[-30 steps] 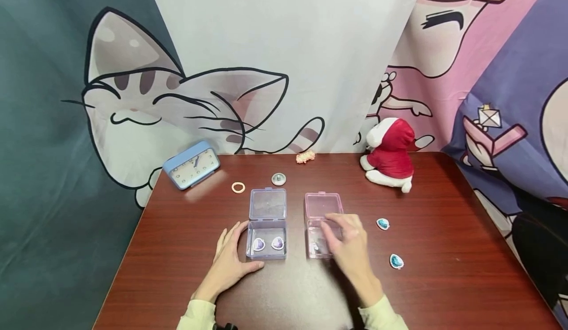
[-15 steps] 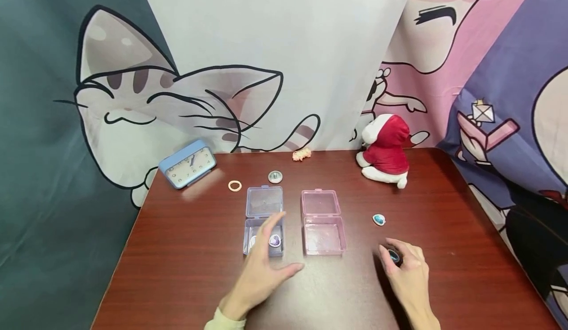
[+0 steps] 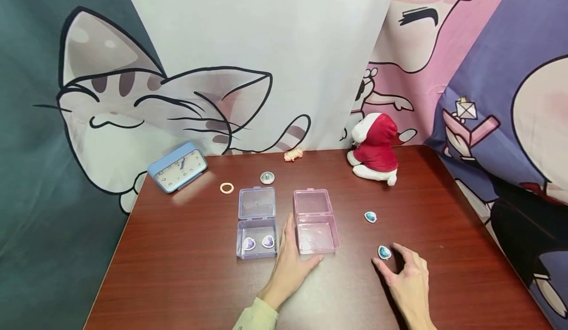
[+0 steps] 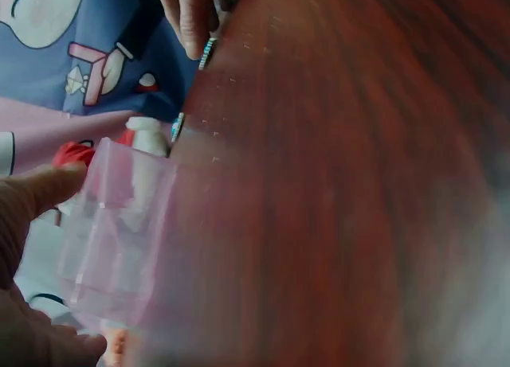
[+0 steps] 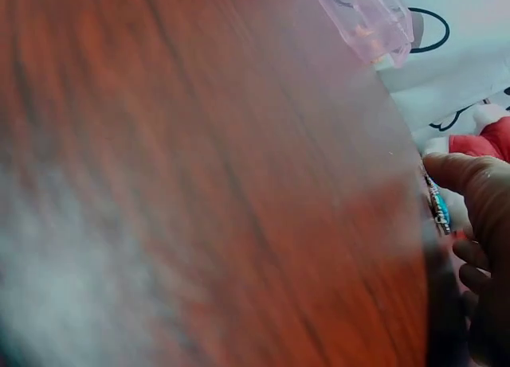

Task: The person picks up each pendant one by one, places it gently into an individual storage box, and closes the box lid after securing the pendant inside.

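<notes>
A clear pink box [image 3: 317, 236] stands with its lid folded back, nothing inside it. My left hand [image 3: 286, 271] rests at its near left corner, fingers straight along the side and thumb reaching across the front. In the left wrist view the thumb [image 4: 52, 188] lies right at the box wall. My right hand [image 3: 408, 273] has thumb and index finger on either side of a teardrop-shaped blue rhinestone [image 3: 384, 252] with a white beaded rim, which lies on the table. A second blue rhinestone [image 3: 370, 217] lies farther back. Two purple rhinestones [image 3: 268, 241] sit in an open clear blue box [image 3: 256, 257].
Toward the back of the table [image 3: 186, 271] are a blue clock [image 3: 179, 167], a cream ring [image 3: 227, 188], a round metal piece [image 3: 267, 177] and a small peach-coloured thing [image 3: 293, 155]. A plush toy [image 3: 376, 150] in red sits at the back right.
My left hand has gone from the blue box to the pink box. My right hand has left the pink box and moved right to the nearer blue rhinestone. The camera view has shifted right.
</notes>
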Demonstrator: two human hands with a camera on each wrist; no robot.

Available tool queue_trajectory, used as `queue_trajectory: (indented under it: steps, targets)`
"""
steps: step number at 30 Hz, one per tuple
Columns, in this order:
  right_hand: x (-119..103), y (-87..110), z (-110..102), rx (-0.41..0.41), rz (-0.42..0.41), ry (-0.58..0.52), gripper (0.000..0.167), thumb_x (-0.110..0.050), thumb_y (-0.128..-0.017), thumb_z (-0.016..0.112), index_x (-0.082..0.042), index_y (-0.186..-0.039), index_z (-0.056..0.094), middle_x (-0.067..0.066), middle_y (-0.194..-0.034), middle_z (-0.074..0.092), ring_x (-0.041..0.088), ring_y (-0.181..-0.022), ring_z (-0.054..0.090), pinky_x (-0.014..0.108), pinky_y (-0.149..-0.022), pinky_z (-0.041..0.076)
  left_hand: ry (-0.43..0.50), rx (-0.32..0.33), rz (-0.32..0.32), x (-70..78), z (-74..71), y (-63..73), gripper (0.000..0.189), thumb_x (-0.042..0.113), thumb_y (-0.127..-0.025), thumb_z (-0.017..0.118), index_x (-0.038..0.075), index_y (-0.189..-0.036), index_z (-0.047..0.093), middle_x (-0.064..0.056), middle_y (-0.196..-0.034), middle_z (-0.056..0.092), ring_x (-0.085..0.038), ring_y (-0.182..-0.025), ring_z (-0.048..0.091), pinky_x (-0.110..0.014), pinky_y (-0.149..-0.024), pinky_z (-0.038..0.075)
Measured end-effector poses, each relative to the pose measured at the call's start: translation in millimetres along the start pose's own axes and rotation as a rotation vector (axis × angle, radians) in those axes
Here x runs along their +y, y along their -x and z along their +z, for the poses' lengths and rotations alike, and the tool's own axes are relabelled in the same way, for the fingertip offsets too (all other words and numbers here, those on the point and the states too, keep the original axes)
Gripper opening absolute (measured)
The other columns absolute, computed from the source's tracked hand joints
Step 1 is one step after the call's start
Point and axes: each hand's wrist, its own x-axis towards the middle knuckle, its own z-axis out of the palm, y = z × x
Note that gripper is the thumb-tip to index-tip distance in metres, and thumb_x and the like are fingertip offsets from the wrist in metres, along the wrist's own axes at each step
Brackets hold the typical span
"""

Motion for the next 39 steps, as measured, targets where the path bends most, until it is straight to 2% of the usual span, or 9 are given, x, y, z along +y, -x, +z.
queue_trajectory:
  steps: [4,10,15,21,28,34,39]
  targets:
    - [3,2.1,5,0.013,-0.04,0.001,0.058,-0.015,-0.067,0.096,0.003,-0.116,0.071,0.025,-0.111,0.069,0.049,-0.106,0.054,0.062,-0.092,0.038,-0.005,0.011,-0.037,-10.9,3.4,-3.1,0.116,0.023,-0.08,0.092,0.002,-0.167,0.017,-0.024,-0.166,0.035,-0.039,-0.154,0.034,-0.059,-0.123,0.031]
    - [5,0.8,12,0.029,-0.094,-0.02,0.046,-0.007,-0.071,0.093,0.002,-0.111,0.073,0.023,-0.105,0.07,0.049,-0.103,0.055,0.056,-0.088,0.036,-0.017,0.03,-0.05,-19.5,6.3,-7.2,0.112,0.021,-0.078,0.093,0.006,-0.165,0.025,-0.021,-0.156,0.046,-0.034,-0.143,0.045,-0.057,-0.119,0.039]
    - [5,-4.2,17,0.035,-0.129,-0.035,0.036,-0.002,-0.073,0.09,0.002,-0.106,0.075,0.022,-0.101,0.073,0.045,-0.099,0.057,0.051,-0.085,0.038,-0.02,0.034,-0.073,-21.1,5.8,-8.9,0.109,0.023,-0.077,0.094,0.009,-0.164,0.029,-0.018,-0.153,0.049,-0.032,-0.138,0.048,-0.057,-0.115,0.043]
    - [-1,-14.9,26,0.038,-0.174,-0.065,0.037,-0.002,-0.07,0.092,0.001,-0.104,0.077,0.019,-0.098,0.074,0.037,-0.097,0.06,0.043,-0.081,0.041,-0.019,0.025,-0.068,-21.4,5.8,-10.9,0.107,0.022,-0.078,0.094,0.009,-0.163,0.032,-0.015,-0.154,0.049,-0.03,-0.139,0.048,-0.056,-0.116,0.043]
    - [-26,-28.0,35,0.052,-0.232,-0.142,0.036,-0.003,-0.071,0.093,-0.001,-0.104,0.079,0.014,-0.098,0.076,0.033,-0.096,0.062,0.031,-0.083,0.043,-0.025,0.001,-0.076,-20.4,6.9,-12.4,0.107,0.023,-0.077,0.094,0.014,-0.164,0.032,-0.012,-0.155,0.049,-0.028,-0.139,0.048,-0.055,-0.117,0.042]
    - [-58,-40.0,45,0.048,-0.361,-0.201,0.039,-0.002,-0.068,0.094,-0.001,-0.104,0.08,0.013,-0.098,0.077,0.034,-0.094,0.064,0.038,-0.082,0.044,-0.034,0.006,-0.071,-20.0,4.4,-12.0,0.106,0.024,-0.077,0.094,0.016,-0.163,0.032,-0.011,-0.155,0.049,-0.027,-0.139,0.048,-0.054,-0.117,0.042]
    - [-81,-43.7,53,0.02,-0.404,-0.244,0.039,-0.003,-0.068,0.094,-0.002,-0.104,0.08,0.01,-0.099,0.078,0.034,-0.095,0.066,0.038,-0.087,0.044,-0.046,0.002,-0.061,-19.8,7.0,-11.6,0.105,0.024,-0.078,0.093,0.015,-0.163,0.033,-0.011,-0.155,0.05,-0.027,-0.137,0.049,-0.053,-0.116,0.043]
